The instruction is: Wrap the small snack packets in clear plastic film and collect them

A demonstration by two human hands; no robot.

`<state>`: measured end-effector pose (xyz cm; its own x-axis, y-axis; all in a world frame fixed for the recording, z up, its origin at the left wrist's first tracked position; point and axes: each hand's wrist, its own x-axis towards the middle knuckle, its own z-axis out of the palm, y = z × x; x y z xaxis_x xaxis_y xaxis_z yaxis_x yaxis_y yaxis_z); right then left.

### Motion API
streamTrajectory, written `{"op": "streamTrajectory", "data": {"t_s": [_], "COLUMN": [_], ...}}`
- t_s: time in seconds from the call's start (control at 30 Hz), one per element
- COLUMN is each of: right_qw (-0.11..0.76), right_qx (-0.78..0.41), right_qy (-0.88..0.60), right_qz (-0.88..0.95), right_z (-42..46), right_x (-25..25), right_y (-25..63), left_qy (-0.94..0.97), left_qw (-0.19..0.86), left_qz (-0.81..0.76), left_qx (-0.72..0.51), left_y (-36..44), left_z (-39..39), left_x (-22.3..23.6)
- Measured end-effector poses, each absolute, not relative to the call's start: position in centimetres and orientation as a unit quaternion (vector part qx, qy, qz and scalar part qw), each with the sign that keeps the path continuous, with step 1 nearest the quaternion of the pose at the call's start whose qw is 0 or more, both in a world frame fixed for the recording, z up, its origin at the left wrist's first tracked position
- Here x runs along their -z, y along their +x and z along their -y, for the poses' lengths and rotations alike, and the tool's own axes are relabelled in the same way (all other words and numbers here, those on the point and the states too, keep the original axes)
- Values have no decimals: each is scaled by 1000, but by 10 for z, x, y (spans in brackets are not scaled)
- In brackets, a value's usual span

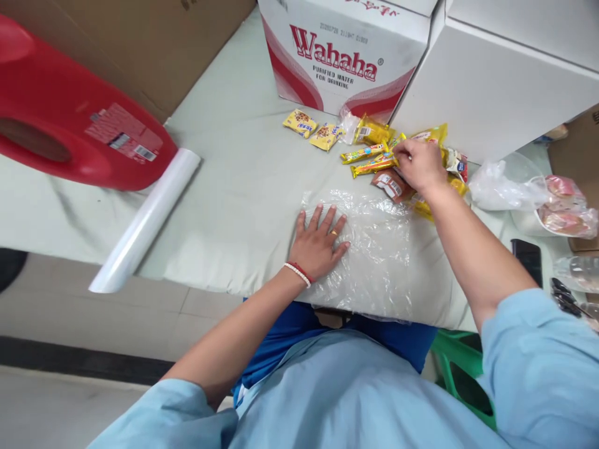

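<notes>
My left hand lies flat, fingers spread, on the left part of a thin transparent plastic bag laid out at the table's front edge. My right hand reaches into a pile of small wrapped snacks, its fingertips pinched together; whatever is between them is hidden. Just left of those fingertips are two slim yellow snack sticks, the nearer stick and the farther stick. A brown packet sits below the hand. Farther left lie two small yellow packets, one beside the other.
Behind the snacks stand a Wahaha water carton and a white box. At left are a red jug and a white roll overhanging the table edge. Bagged food and a phone lie at right.
</notes>
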<state>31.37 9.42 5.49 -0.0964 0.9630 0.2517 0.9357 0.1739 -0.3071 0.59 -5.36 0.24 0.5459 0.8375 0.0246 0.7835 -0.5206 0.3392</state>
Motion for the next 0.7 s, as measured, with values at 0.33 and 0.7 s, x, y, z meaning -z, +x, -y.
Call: {"op": "streamTrajectory", "data": {"t_s": [0.33,0.7], "right_qw": [-34,-55], "right_qx": [-27,7], "right_qy": [-553,-552], "right_qz": [832,832], "right_z": [-105,-133], "right_x": [-58,-48], "right_y": [302,262], "left_qy": [870,871], "left_qw": [129,132], "left_qz": [-472,-470], "left_qx": [-64,-57], "left_y": [7,6], "left_z": [54,54], "left_x": [-5,-4]}}
